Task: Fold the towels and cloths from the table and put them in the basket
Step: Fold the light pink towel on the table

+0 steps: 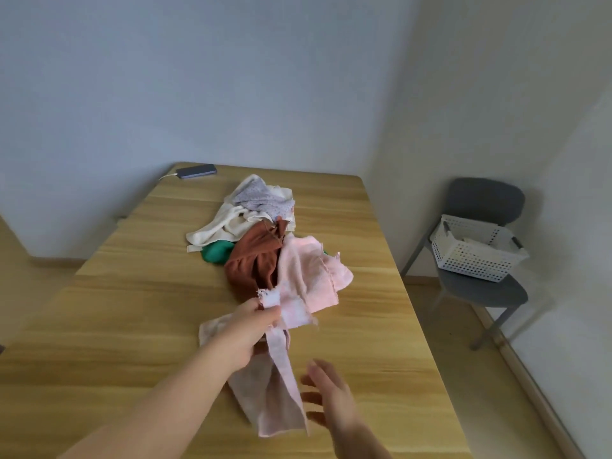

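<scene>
My left hand (246, 332) grips the pink cloth (308, 279) above the worktop (132, 293), beside the pile (245, 220); my right hand (326, 395) hovers open-fingered. The basket (473, 248) sits on the chair (483, 286).

Bare table (109, 326) along the left edge, cloth pile (251, 226) blocking mid-table (phone (196, 170) at far-left corner).

Crumpled cloth pile (251, 233) on table (132, 293)
</scene>
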